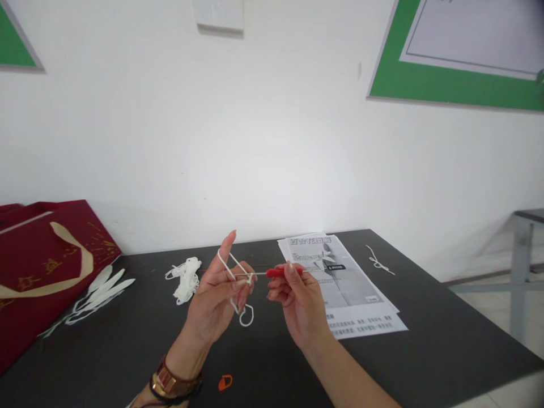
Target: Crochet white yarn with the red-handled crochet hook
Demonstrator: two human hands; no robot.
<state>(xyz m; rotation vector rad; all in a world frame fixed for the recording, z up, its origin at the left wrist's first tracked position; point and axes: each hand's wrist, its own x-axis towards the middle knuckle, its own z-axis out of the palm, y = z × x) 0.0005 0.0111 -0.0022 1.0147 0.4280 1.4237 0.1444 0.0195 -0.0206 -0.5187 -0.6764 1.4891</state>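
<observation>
White yarn (230,264) loops over the raised index finger of my left hand (215,303), and its thumb and other fingers pinch the yarn near the hook's tip. A loose curl of the yarn hangs below those fingers. My right hand (301,306) grips the red handle of a crochet hook (276,272) between thumb and fingers. The hook's thin shaft points left and meets the yarn at my left fingertips. Whether a stitch sits on the hook is too small to tell.
A bundle of white yarn (187,281) lies left of my hands. White crocheted leaf shapes (102,289) rest beside a dark red bag (51,255). Printed sheets (361,317) are at right, with a yarn scrap (378,263) beyond. An orange stitch marker (225,382) lies in front.
</observation>
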